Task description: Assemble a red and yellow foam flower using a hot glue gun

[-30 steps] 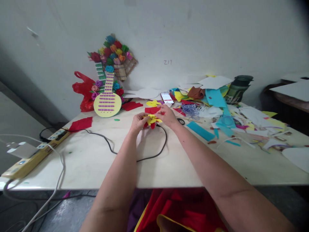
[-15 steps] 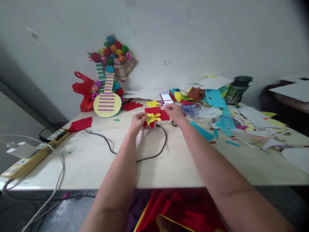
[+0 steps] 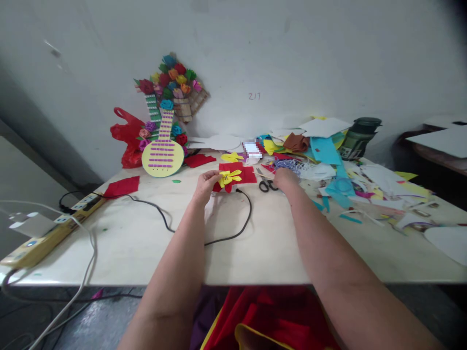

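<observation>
The left hand (image 3: 207, 185) pinches the edge of a yellow paper flower with narrow spread petals (image 3: 229, 178) between thumb and fingers; red petals show beneath it. The flower is near the middle of the pale, smooth-topped table (image 3: 255, 257), in front of a flat red paper sheet (image 3: 249, 175) that it partly overlaps in view. The right hand (image 3: 286, 180) is well apart from the flower, its fingers bent downward at a thin, light wooden stick (image 3: 263, 175); whether they grip it cannot be told. Scissors with black handles (image 3: 264, 185) lie just beside these fingers, their blades pointing away from the person. Behind the right hand is a tangle of purple and white string (image 3: 290, 166), and beyond the red sheet lie a yellow paper cutout (image 3: 232, 157) and a phone with a blurred screen (image 3: 252, 149). A black cable (image 3: 250, 212) curves over the tabletop, its plug end near the flower. Farther left, a pale yellow, round-bodied paper instrument with purple strips (image 3: 163, 158) stands tilted back, paper flowers around its neck.
</observation>
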### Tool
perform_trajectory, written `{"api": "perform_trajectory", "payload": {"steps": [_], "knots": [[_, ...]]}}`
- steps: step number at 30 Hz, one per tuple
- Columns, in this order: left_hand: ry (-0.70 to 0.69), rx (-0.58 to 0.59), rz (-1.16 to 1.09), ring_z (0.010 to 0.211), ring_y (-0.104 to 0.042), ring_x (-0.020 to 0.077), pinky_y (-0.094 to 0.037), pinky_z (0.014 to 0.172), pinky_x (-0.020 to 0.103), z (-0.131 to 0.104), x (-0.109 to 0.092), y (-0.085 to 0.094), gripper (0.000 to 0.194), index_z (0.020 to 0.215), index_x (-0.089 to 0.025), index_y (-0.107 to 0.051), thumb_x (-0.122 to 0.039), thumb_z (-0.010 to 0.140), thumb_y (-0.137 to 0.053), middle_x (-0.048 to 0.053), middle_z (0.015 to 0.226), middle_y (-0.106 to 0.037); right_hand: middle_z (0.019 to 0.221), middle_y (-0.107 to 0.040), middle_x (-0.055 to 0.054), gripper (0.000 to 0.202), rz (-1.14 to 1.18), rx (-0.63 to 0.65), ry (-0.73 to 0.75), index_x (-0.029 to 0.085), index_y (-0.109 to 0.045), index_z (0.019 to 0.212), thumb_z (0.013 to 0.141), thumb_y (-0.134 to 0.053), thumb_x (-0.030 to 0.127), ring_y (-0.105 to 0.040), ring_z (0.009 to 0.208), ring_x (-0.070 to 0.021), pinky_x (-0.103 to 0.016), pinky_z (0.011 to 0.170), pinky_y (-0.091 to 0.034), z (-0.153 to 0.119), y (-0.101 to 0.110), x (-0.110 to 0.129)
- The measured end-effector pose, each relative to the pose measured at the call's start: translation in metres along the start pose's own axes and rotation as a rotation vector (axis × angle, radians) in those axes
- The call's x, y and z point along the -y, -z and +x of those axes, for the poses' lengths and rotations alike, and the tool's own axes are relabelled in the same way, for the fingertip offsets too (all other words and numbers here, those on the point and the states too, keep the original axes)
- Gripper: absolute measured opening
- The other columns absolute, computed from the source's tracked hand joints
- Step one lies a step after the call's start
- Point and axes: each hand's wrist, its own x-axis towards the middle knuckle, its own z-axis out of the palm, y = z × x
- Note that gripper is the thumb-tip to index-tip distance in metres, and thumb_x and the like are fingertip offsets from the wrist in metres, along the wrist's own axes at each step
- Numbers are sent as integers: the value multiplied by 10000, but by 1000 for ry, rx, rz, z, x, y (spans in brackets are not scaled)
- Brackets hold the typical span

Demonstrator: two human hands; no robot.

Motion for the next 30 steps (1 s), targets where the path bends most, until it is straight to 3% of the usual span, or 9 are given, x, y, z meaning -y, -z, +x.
{"api": "perform_trajectory", "payload": {"steps": [3,6,11,15,23,30], "knots": [[-4,3,-10,544,-544,123,-401,530,231,1,0,2,282,720,-148,-664,-355,535,-717,22,613,-622,1034,-639,-243,332,-66,58,-78,100,-677,1020,731,-637,257,-589,1038,-316,-396,836,-442,1,3,1],[8,-11,-4,539,-540,122,-391,520,229,1,0,4,287,725,-148,-656,-357,537,-715,18,607,-615,1001,-660,-202,310,-37,44,-54,136,-661,1037,748,-614,238,-611,977,-282,-368,807,-438,2,5,3],[-1,-42,11,520,-518,112,-359,498,222,-1,-3,5,280,693,-140,-637,-358,534,-711,12,578,-597,957,-679,-56,222,224,-104,192,236,-660,978,818,-519,298,-612,876,-203,-304,730,-442,1,7,12],[-12,-51,47,506,-498,106,-342,488,222,-1,-3,5,259,687,-139,-645,-351,548,-696,7,560,-586,1061,-637,-40,232,354,-237,342,233,-711,879,785,-569,391,-593,895,-175,-270,704,-438,-1,9,19],[-12,-71,72,496,-496,105,-340,485,222,1,0,7,256,691,-141,-640,-350,549,-683,1,552,-578,855,-710,-18,373,168,-102,370,245,-745,847,800,-505,527,-612,800,-189,-246,580,-362,-11,19,24],[-25,-64,127,501,-492,105,-341,484,218,2,1,9,250,679,-139,-637,-349,549,-677,3,550,-576,855,-720,6,287,211,-128,428,271,-752,819,779,-561,483,-619,799,-173,-238,590,-359,-13,24,29]]}}
